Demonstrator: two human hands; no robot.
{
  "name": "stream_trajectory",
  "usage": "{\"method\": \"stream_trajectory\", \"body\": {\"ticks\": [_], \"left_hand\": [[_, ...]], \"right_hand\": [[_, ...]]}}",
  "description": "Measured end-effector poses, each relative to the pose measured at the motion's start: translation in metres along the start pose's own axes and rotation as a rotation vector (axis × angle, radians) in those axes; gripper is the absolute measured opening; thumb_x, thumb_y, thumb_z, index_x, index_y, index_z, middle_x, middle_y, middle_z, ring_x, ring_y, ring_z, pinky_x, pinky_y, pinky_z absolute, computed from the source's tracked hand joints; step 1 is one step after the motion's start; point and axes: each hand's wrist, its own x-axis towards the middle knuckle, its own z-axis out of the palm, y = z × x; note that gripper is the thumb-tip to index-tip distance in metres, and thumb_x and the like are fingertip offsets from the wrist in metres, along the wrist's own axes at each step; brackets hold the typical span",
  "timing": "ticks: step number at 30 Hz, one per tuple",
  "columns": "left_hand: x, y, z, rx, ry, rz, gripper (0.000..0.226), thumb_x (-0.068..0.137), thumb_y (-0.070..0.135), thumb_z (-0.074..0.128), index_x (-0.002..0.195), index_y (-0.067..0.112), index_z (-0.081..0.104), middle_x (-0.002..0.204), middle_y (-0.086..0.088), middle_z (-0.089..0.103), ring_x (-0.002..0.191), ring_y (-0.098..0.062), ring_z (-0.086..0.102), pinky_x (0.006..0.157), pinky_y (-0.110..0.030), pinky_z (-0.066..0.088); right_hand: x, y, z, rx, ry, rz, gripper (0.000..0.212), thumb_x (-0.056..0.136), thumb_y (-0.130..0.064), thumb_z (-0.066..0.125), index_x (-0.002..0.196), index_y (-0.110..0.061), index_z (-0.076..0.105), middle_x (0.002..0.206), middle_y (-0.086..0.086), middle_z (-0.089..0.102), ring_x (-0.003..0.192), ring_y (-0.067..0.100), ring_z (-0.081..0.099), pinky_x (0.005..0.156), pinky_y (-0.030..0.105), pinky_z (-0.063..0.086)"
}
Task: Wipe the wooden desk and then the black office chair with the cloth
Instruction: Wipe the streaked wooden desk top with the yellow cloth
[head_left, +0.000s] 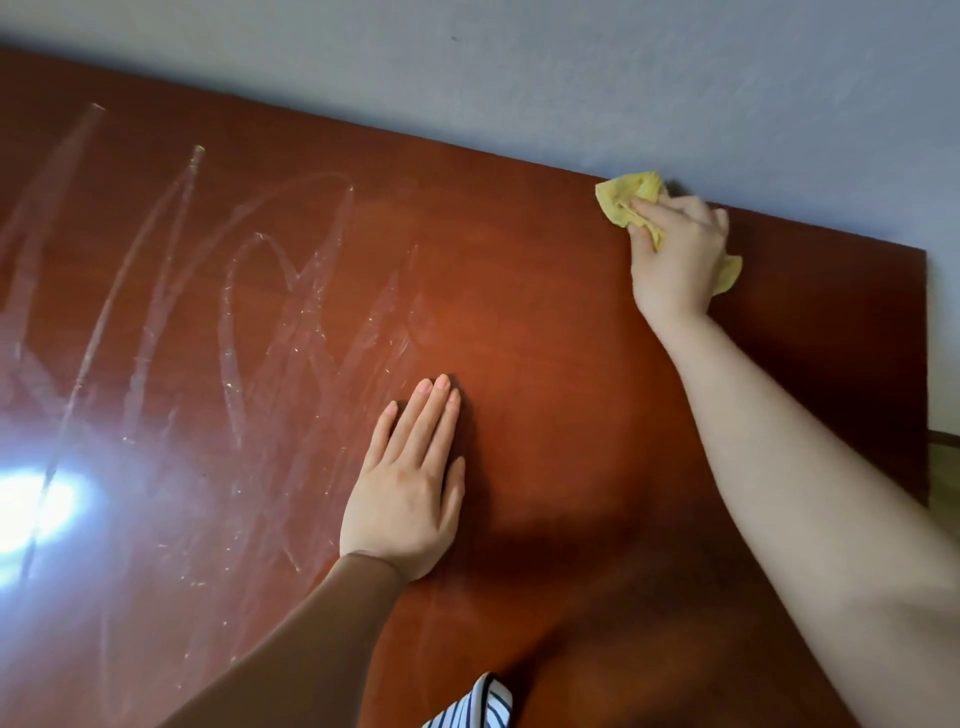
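— Striped fabric is seen nearest the lens, at the bottom edge, beside a brown sleeve. What is held by the fingers?

— A yellow cloth is bunched under the fingers of the right hand, which are curled round it. It is pressed to the desk at the far edge, just where the top meets the grey wall. One corner of the cloth is shown past the hand on its right side.

— And the other hand?

— The left hand is laid flat on the wood, fingers straight and close together, with nothing held. It is set near the middle of the top, well apart from the cloth and nearer the camera.

— Which way is the remaining work found from the cloth?

— To the left. Pale streaks are spread over the left part of the top, beyond the left hand, as far as a patch of glare. Whether they are dust or damp marks cannot be told. The wood between the two hands is seen plain.

— How is the desk laid out?

— Its long axis is run along the wall, left to right, and the cloth is placed near the right end. Leftward strokes along that axis are therefore judged to be called for.

— Which hand is nearer the streaks?

— The left, but the cloth is held in the right, so a long reach across is judged to be needed. No chair is in view.
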Motion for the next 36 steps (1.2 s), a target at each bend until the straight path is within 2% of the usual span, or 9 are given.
{"method": "stream_trajectory", "body": {"ticks": [6,10,12,18,22,26,30,33,36], "left_hand": [[-0.001,-0.001,-0.001,0.005,0.006,-0.012,0.056,0.098,0.033,0.028,0.149,0.009,0.028,0.156,-0.002,0.021,0.146,-0.016,0.013,0.119,-0.037,0.007],[0.000,0.000,-0.001,0.023,0.001,-0.015,0.057,0.098,0.035,0.025,0.149,0.010,0.027,0.155,-0.002,0.020,0.145,-0.018,0.015,0.119,-0.036,0.005],[-0.001,0.000,-0.002,0.018,-0.001,-0.026,0.057,0.099,0.038,0.022,0.150,0.012,0.022,0.156,0.000,0.017,0.146,-0.016,0.011,0.119,-0.034,0.001],[-0.001,0.000,-0.004,0.070,-0.036,0.003,0.063,0.097,0.049,0.005,0.151,0.015,0.004,0.159,0.001,0.003,0.146,-0.011,-0.008,0.118,-0.032,-0.012],[-0.001,0.004,-0.007,0.151,-0.079,0.002,0.074,0.092,0.059,-0.004,0.151,0.015,-0.005,0.158,0.002,-0.011,0.143,-0.010,-0.018,0.116,-0.035,-0.019],[-0.002,0.005,-0.014,0.210,-0.141,-0.017,0.074,0.093,0.060,0.006,0.151,0.016,-0.009,0.160,0.001,-0.011,0.146,-0.013,-0.014,0.114,-0.041,-0.022],[-0.012,0.004,-0.021,0.210,-0.136,-0.035,0.075,0.096,0.058,0.016,0.151,0.015,-0.011,0.159,-0.001,-0.015,0.146,-0.017,-0.014,0.114,-0.044,-0.020],[-0.038,-0.001,-0.016,0.202,-0.131,-0.029,0.077,0.095,0.059,0.014,0.147,0.015,-0.022,0.157,-0.002,-0.024,0.145,-0.020,-0.021,0.116,-0.045,-0.016],[-0.067,-0.008,-0.010,0.214,-0.154,-0.015,0.079,0.093,0.062,0.009,0.142,0.017,-0.031,0.155,-0.003,-0.028,0.141,-0.020,-0.029,0.114,-0.043,-0.021]], "right_hand": [[-0.052,-0.047,0.010,0.090,-0.072,-0.162,0.032,0.086,-0.007,0.064,0.115,-0.020,0.069,0.108,0.005,0.064,0.092,0.030,0.049,0.082,0.031,0.040],[-0.091,-0.054,0.008,0.123,-0.122,-0.160,0.035,0.085,-0.006,0.066,0.116,-0.021,0.068,0.109,0.001,0.064,0.092,0.024,0.048,0.077,0.024,0.036],[-0.110,-0.052,0.001,0.128,-0.150,-0.169,0.035,0.084,-0.006,0.067,0.116,-0.021,0.069,0.108,0.000,0.064,0.091,0.022,0.047,0.076,0.022,0.034],[-0.172,-0.039,-0.029,0.140,-0.208,-0.226,0.039,0.078,-0.001,0.073,0.112,-0.019,0.071,0.104,-0.001,0.066,0.087,0.023,0.051,0.074,0.030,0.045],[-0.214,-0.028,-0.048,0.111,-0.220,-0.241,0.043,0.072,0.001,0.077,0.109,-0.020,0.072,0.101,-0.002,0.066,0.085,0.020,0.051,0.071,0.025,0.039],[-0.252,-0.022,-0.059,0.101,-0.231,-0.249,0.046,0.067,0.004,0.080,0.107,-0.018,0.073,0.100,0.000,0.068,0.084,0.018,0.053,0.068,0.024,0.039],[-0.275,-0.022,-0.062,0.093,-0.205,-0.259,0.047,0.065,0.006,0.081,0.106,-0.016,0.073,0.098,0.001,0.068,0.082,0.020,0.054,0.066,0.026,0.043],[-0.283,-0.018,-0.063,0.004,-0.205,-0.422,0.043,0.068,0.004,0.079,0.107,-0.014,0.073,0.098,0.003,0.069,0.078,0.023,0.056,0.060,0.032,0.052],[-0.264,-0.013,-0.063,-0.024,-0.215,-0.599,0.038,0.071,0.003,0.078,0.105,-0.014,0.074,0.094,0.005,0.069,0.073,0.025,0.056,0.057,0.033,0.053]]}}
